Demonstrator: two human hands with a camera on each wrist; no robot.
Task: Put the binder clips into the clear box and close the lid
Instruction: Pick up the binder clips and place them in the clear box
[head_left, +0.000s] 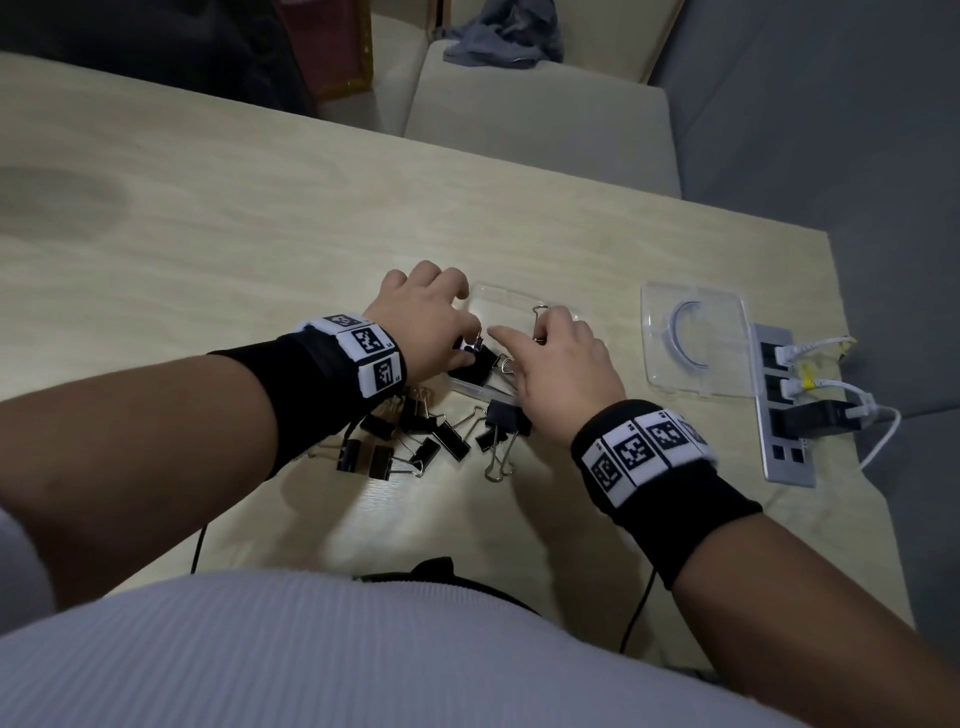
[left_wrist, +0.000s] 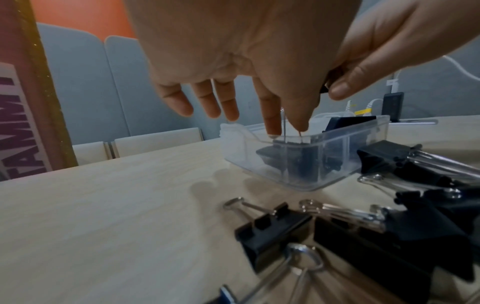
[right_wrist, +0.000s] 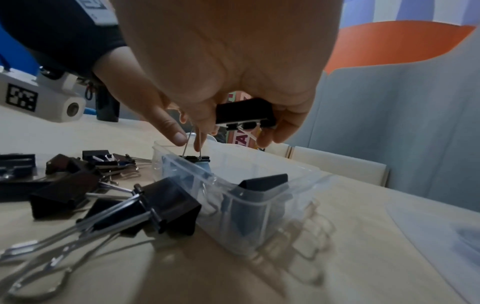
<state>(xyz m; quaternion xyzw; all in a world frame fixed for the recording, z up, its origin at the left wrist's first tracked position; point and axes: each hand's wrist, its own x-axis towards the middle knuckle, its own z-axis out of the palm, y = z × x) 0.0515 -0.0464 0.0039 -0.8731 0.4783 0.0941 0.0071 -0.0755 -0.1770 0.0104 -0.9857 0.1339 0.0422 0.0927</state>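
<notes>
Two binder clips at the clear box (head_left: 519, 301): pinched clip (head_left: 475, 358) upright in its near-left end, wire handles nipped from straight above by left hand (head_left: 421, 312); second clip (right_wrist: 244, 112) tucked in curled fingers of right hand (head_left: 561, 364), over the middle. Loose clips (head_left: 415, 436) nearer the body; lid (head_left: 696, 338) well apart, rightward.

We see a pale wood-grain table (head_left: 260, 218) with a beige chair (head_left: 545, 119) tucked in at its far edge, blue-grey cloth (head_left: 498, 36) heaped on it. Grey partition panels (head_left: 831, 104) stand to the right, and a metal socket strip (head_left: 784, 410) sits in the table's right edge
</notes>
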